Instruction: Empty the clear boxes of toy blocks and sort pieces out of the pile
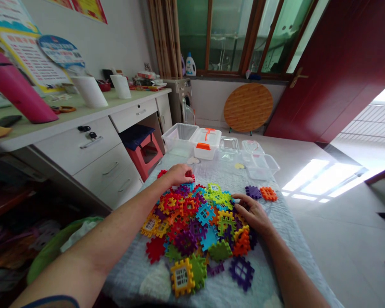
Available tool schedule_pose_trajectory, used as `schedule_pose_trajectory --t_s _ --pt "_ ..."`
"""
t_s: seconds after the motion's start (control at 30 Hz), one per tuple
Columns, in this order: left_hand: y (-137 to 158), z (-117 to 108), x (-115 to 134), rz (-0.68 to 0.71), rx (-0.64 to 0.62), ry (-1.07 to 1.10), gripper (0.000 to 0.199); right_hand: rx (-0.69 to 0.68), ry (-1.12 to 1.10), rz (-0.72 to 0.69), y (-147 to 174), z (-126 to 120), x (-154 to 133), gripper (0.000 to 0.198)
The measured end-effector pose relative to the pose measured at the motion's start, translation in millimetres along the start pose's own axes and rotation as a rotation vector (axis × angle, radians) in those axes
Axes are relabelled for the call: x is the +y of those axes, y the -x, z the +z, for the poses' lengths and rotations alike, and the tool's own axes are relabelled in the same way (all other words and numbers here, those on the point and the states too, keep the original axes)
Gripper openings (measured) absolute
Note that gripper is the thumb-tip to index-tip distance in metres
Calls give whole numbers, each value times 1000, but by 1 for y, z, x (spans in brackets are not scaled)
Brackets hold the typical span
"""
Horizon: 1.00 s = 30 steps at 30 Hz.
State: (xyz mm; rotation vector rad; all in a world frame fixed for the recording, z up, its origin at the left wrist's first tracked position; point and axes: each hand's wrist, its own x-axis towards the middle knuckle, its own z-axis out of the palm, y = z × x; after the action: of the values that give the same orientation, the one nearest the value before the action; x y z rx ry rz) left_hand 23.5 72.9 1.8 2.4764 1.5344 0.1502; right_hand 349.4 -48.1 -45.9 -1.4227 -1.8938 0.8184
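A heap of flat, toothed plastic building tiles (199,226) in red, yellow, blue, green, purple and orange lies on a table covered by a pale blue quilted cloth (276,273). My left hand (179,174) rests palm down on the far left edge of the heap, fingers curled over red and purple tiles. My right hand (252,214) lies on the right side of the heap, fingers spread and touching green and yellow tiles. A purple tile (253,192) and an orange tile (268,193) lie apart to the right.
Clear plastic boxes (179,136) and a white case with an orange latch (205,144) stand at the table's far end. A white desk with drawers (93,149) runs along the left, a red stool (144,154) beneath it. Tiled floor lies on the right.
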Motion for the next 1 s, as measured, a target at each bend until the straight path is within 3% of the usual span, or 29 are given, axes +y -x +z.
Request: schedule_pose_trajectory --t_s 0.23,0.43,0.7,0.87,1.0 --pt "-17 3 -12 -43 -109 8 51 -2 -10 2 0 0 -1 39" --pt "-32 9 -19 -40 -240 83 35 -7 -19 7 0 0 0 38" --pt "-38 5 -19 29 -315 123 31 5 -47 23 1 0 -5 37" --pt "-34 5 -12 75 -305 97 21 -5 -36 17 0 0 -1 38" --pt "-29 0 -12 101 -215 79 29 -5 -28 5 1 0 1 39"
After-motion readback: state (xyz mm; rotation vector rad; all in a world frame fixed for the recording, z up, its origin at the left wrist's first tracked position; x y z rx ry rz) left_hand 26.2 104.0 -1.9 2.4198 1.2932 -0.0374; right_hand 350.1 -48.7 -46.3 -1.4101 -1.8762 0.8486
